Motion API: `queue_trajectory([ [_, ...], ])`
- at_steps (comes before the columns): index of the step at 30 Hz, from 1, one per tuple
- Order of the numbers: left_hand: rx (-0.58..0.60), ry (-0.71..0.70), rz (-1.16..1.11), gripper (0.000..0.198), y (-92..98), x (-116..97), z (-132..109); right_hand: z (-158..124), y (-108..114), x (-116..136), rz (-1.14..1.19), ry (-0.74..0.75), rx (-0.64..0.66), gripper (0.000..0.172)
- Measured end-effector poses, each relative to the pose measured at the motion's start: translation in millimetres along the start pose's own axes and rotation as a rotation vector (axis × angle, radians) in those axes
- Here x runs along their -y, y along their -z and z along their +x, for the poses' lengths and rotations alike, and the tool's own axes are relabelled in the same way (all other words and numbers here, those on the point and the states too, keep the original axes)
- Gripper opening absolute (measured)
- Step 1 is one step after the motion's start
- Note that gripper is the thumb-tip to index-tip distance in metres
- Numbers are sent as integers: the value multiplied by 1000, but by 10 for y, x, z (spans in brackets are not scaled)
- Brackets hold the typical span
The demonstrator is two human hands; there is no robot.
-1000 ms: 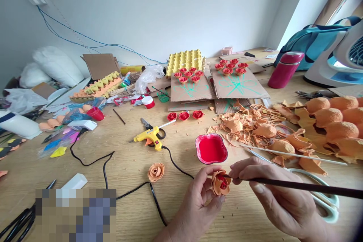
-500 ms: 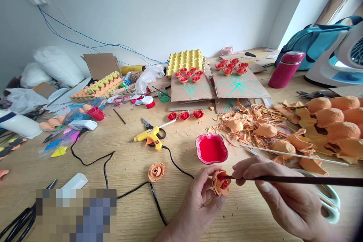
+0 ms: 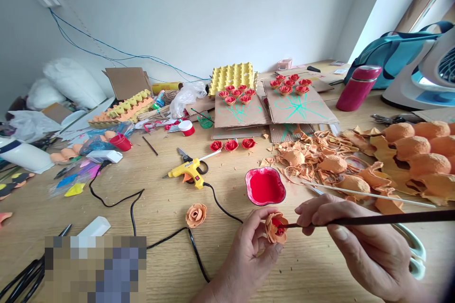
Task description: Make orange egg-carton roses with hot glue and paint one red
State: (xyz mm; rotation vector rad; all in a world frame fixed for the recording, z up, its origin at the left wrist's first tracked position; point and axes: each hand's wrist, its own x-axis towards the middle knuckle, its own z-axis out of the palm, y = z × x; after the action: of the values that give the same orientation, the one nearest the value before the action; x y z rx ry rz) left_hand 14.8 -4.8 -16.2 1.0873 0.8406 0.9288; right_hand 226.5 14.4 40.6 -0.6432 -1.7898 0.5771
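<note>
Between the fingers and thumb of my left hand (image 3: 250, 246) is an orange egg-carton rose (image 3: 273, 235), its centre painted red and its outer petals bare. My right hand (image 3: 359, 241) is closed around a dark-handled paintbrush (image 3: 377, 219), whose tip reaches into the rose's red centre. Just beyond the rose stands a scalloped dish of red paint (image 3: 265, 187). An unpainted orange rose (image 3: 195, 216) lies to the left of my hands. Three red roses (image 3: 231, 145) sit in a row farther back.
A yellow glue gun (image 3: 186, 172) rests over scissors, its black cord running toward me. Egg-carton scraps (image 3: 320, 156) and a thin white stick spread to the right. Cardboard sheets (image 3: 298, 104) hold several red roses. A pink flask (image 3: 359, 88) stands back right; pale-handled scissors (image 3: 415, 251) lie beside my right hand.
My right hand and the paintbrush have shifted slightly right, with the brush tip still at the rose's centre. The rose and my left hand stay nearly in place.
</note>
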Motion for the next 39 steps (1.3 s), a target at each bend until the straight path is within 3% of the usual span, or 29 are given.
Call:
queue_trajectory([
  [4, -2, -1, -15, 54, 5, 20, 4, 22, 7, 3, -39, 20, -30, 21],
  [10, -1, -2, -85, 53, 6, 40, 13, -18, 16, -1, -95, 19, 54, 18],
  [18, -12, 19, -98, 55, 15, 25, 5, 32, 10, 36, -60, 48, -51, 20],
  [25, -6, 16, -97, 56, 0, 8, 22, 18, -2, 41, -102, 51, 97, 19],
  [31, -12, 9, -96, 56, 16, 37, 32, 25, -8, 44, -6, 27, -42, 20],
  [35, -16, 23, -84, 58, 2, 27, 27, -34, -14, -56, -109, -37, -181, 19],
  [39, -12, 79, -81, 63, -34, -14, 26, -74, -42, -209, -288, -70, -133, 19],
])
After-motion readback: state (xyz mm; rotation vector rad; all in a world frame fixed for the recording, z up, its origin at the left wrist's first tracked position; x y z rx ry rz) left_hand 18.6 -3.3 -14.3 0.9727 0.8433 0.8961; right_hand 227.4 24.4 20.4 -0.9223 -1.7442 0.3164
